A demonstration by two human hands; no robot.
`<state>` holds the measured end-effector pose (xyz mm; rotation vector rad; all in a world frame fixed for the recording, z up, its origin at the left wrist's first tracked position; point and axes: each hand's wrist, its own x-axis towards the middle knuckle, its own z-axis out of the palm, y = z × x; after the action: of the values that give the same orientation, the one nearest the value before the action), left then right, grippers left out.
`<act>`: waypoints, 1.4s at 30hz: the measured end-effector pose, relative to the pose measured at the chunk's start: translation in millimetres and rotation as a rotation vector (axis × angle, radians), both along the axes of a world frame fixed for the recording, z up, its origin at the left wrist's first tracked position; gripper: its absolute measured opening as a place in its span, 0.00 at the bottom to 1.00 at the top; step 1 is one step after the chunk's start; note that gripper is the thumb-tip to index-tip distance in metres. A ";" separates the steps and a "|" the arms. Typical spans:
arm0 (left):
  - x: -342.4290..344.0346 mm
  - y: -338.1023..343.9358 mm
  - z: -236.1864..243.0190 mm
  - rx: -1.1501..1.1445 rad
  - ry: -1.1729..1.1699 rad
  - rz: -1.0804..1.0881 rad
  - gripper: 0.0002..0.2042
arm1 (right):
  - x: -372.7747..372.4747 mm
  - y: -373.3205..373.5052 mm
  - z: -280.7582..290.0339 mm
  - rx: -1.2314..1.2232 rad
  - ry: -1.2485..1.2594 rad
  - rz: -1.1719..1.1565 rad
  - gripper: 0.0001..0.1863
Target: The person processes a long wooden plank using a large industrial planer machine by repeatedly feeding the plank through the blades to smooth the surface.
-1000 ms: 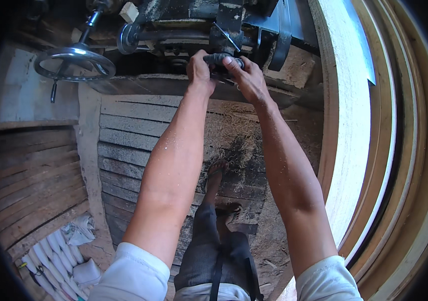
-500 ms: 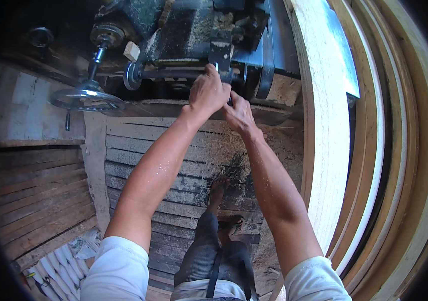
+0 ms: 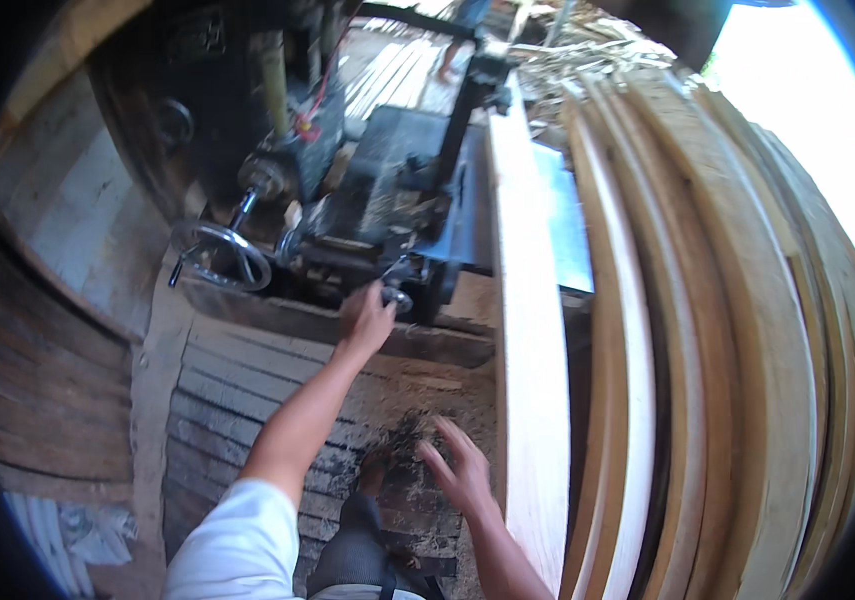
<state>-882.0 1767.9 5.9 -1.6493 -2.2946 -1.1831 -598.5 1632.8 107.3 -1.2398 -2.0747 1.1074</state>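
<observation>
My left hand has its fingers closed on a small round knob at the front of the dark machine. To the left of it is a chrome handwheel with a side handle. My right hand is open and slightly blurred, lower down beside a long pale board, with nothing in it. The board lies lengthwise along the machine's right side, over a sheet of bright metal.
Several stacked boards fill the right. A slatted wooden floor with sawdust is below me. White bundled material lies lower left. Another person's legs show in the distance near scattered wood strips.
The view has tilted up, revealing the yard beyond the machine. My right hand has left the knob, moved down toward the board and opened; my left hand stays at the knob.
</observation>
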 end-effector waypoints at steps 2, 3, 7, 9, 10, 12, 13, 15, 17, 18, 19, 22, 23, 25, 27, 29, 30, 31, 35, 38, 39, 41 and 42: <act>43.1 -107.0 -28.5 -0.084 -0.447 -0.071 0.22 | 133.2 -85.1 -6.6 0.209 -0.023 -0.420 0.24; 59.4 -174.0 -44.5 -0.381 -0.549 -0.017 0.23 | 205.7 -125.9 -27.0 0.306 -0.091 -0.555 0.24; 171.8 -454.5 -87.5 -0.934 -0.704 -0.028 0.26 | 431.7 -318.3 -104.6 -0.656 -0.235 -0.615 0.33; 231.7 -543.1 -68.8 -0.979 -0.773 0.037 0.28 | 438.1 -359.4 -125.1 -1.017 0.099 -0.723 0.37; 263.2 -564.0 -52.6 -0.922 -0.791 -0.073 0.29 | 424.4 -360.3 -109.0 -0.875 0.040 -0.604 0.38; 338.8 -589.6 -2.1 -0.897 -0.928 -0.385 0.34 | 409.5 -369.5 -86.9 -0.752 0.003 -0.525 0.41; 368.7 -598.1 14.6 -1.001 -0.873 -0.469 0.39 | 405.0 -374.5 -101.5 -0.770 0.034 -0.538 0.43; 419.1 -628.3 2.8 -1.004 -1.084 -0.454 0.44 | 366.6 -383.7 -97.4 -0.636 0.014 -0.406 0.39; 447.1 -673.0 -30.6 -0.694 -1.519 -0.095 0.35 | 308.1 -405.5 -62.7 -0.671 0.054 -0.336 0.38; 446.2 -669.5 39.1 -0.536 -1.659 -0.074 0.24 | 312.4 -414.3 -61.0 -0.586 0.055 -0.391 0.37; 432.0 -685.5 37.7 -0.478 -1.689 -0.121 0.19 | 298.5 -428.7 -62.6 -0.527 0.099 -0.350 0.41; 397.6 -750.5 9.2 -0.511 -1.543 -0.071 0.23 | 275.5 -490.0 -90.1 -0.651 0.182 -0.292 0.41; 397.0 -771.6 4.9 -0.465 -1.549 -0.138 0.25 | 273.0 -508.6 -93.1 -0.638 0.168 -0.290 0.41; 404.8 -824.3 -2.9 -0.439 -1.592 -0.137 0.25 | 281.8 -556.0 -97.2 -0.620 0.151 -0.292 0.41; 436.4 -885.1 -4.5 -0.457 -1.657 -0.122 0.24 | 307.9 -616.0 -108.4 -0.666 0.107 -0.327 0.42; 469.1 -956.1 -9.1 -0.439 -1.647 -0.058 0.22 | 336.1 -691.6 -98.4 -0.665 0.186 -0.302 0.44; 492.3 -988.1 2.4 -0.441 -1.666 -0.042 0.22 | 358.8 -725.6 -92.3 -0.643 0.173 -0.337 0.42; 505.6 -1026.9 -16.9 -0.397 -1.611 -0.029 0.28 | 364.9 -755.1 -84.0 -0.613 0.169 -0.339 0.40; 605.3 -1188.3 -40.4 -0.477 -1.651 -0.281 0.30 | 456.9 -877.3 -92.7 -0.633 0.065 -0.375 0.40; 669.6 -1282.7 -17.9 -0.556 -1.724 -0.267 0.28 | 519.8 -964.8 -99.1 -0.700 0.085 -0.375 0.42; 683.9 -1312.7 -9.1 -0.638 -1.767 -0.168 0.27 | 537.1 -999.9 -101.4 -0.657 0.082 -0.375 0.42; 710.9 -1371.9 12.5 -0.635 -1.786 -0.131 0.25 | 564.5 -1058.5 -97.8 -0.617 0.078 -0.386 0.43; 720.5 -1403.0 24.2 -0.622 -1.807 -0.075 0.24 | 569.7 -1086.9 -84.8 -0.681 0.047 -0.362 0.43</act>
<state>-161.5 364.9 30.1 -0.3128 -3.6702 -2.9553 -28.8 545.9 22.5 -1.7808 -1.3773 1.6991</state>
